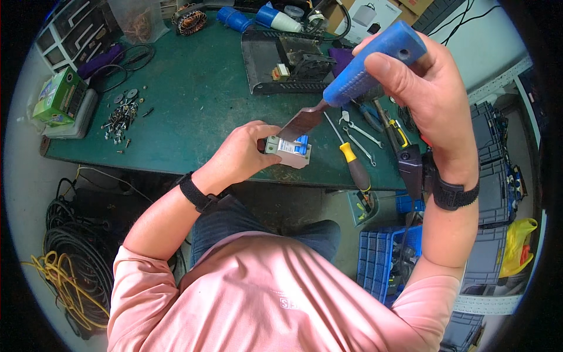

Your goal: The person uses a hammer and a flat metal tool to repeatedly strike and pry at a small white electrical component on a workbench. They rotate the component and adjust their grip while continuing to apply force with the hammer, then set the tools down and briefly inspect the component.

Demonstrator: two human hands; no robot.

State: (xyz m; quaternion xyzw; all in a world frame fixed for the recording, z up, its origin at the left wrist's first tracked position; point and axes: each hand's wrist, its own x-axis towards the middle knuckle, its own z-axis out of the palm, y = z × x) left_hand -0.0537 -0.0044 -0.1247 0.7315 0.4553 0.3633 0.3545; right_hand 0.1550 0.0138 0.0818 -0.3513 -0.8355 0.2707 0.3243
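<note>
My left hand [246,151] grips a small white circuit breaker [292,151] with a blue toggle at the table's near edge, fingers and thumb closed on its left side. My right hand [425,102], raised on the right, is wrapped round the blue handle of a scraper [346,83]. Its flat metal blade slants down to the breaker's top beside my left fingertips; whether it touches is hard to tell. A yellow-and-grey screwdriver [355,167] and some wrenches [359,127] lie just right of the breaker.
The green table [199,111] holds loose screws and washers [122,114], a green box [57,97] at left and a black metal frame [267,79] at back. Coiled cables [73,258] lie lower left. A blue crate [375,264] and grey bins [487,188] stand lower right and right.
</note>
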